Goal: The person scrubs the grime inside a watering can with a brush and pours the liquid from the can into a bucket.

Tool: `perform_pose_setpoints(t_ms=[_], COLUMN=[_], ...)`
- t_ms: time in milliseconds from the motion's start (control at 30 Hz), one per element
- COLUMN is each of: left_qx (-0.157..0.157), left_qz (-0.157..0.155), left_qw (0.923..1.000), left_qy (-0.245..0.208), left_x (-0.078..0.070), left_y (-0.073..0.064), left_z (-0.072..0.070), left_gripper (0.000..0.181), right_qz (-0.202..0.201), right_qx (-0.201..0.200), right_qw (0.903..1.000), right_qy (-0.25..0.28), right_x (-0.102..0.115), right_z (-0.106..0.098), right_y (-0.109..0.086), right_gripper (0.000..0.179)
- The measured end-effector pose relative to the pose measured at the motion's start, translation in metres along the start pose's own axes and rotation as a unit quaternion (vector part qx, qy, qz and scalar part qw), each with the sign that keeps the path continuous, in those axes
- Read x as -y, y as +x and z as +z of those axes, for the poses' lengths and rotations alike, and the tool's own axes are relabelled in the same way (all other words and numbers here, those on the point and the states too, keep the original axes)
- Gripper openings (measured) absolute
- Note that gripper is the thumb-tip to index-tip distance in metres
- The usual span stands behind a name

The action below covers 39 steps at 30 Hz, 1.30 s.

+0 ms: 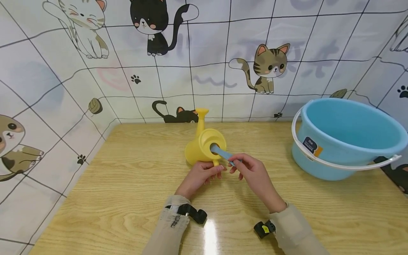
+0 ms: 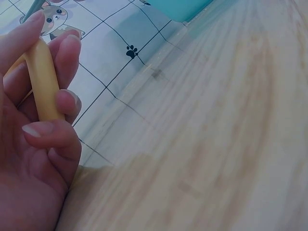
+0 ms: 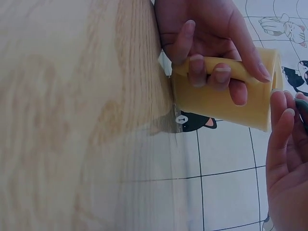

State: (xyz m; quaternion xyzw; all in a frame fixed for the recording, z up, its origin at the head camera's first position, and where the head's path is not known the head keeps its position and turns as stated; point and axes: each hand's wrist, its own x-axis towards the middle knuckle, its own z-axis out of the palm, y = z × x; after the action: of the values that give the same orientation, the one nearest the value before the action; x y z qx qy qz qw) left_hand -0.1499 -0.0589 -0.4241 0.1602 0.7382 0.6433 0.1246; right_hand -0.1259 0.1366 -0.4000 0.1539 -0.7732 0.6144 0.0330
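Observation:
A yellow watering can (image 1: 195, 151) stands upright on the wooden table, its spout toward the wall and its handle toward me. My left hand (image 1: 197, 177) grips that handle; in the left wrist view the fingers curl round the yellow handle (image 2: 44, 82). In my right hand (image 1: 253, 173), thumb and fingers pinch one end of a slim light-blue stick-like piece (image 1: 223, 153). Its other end goes into the round opening on top of the can and is hidden inside. From the right wrist view, the can's yellow side (image 3: 231, 103) shows beyond the left hand's fingers.
To the right stands a large light-blue bucket (image 1: 325, 177) with a white carrying handle (image 1: 347, 166) hanging across its front. A wall covering with cat drawings (image 1: 207, 81) borders the back and sides of the table (image 1: 127, 198).

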Motion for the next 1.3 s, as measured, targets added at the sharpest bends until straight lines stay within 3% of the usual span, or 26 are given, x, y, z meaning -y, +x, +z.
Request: perform_pose_setpoints(t_ms=[700, 833, 1067, 1300], left_qx=[0.003, 0.003, 0.008, 0.008], left_qz=[-0.006, -0.006, 0.004, 0.003], left_qw=[1.0000, 1.0000, 1.0000, 1.0000], left_qy=[0.006, 0.001, 0.000, -0.002], left_x=[0.000, 0.000, 0.000, 0.000], left_y=[-0.002, -0.001, 0.000, 0.001], left_z=[-0.001, -0.001, 0.000, 0.001], left_gripper=[0.040, 0.040, 0.036, 0.040], right_qz=[-0.005, 0.000, 0.000, -0.023], right_qx=[0.007, -0.002, -0.028, -0.038], right_qw=[1.0000, 1.0000, 0.9995, 0.9990], right_qy=[0.002, -0.002, -0.012, -0.012], right_x=[0.008, 0.017, 0.001, 0.015], right_z=[0.001, 0.001, -0.002, -0.003], right_y=[-0.002, -0.003, 0.000, -0.003], right_gripper=[0.022, 0.020, 0.020, 0.016])
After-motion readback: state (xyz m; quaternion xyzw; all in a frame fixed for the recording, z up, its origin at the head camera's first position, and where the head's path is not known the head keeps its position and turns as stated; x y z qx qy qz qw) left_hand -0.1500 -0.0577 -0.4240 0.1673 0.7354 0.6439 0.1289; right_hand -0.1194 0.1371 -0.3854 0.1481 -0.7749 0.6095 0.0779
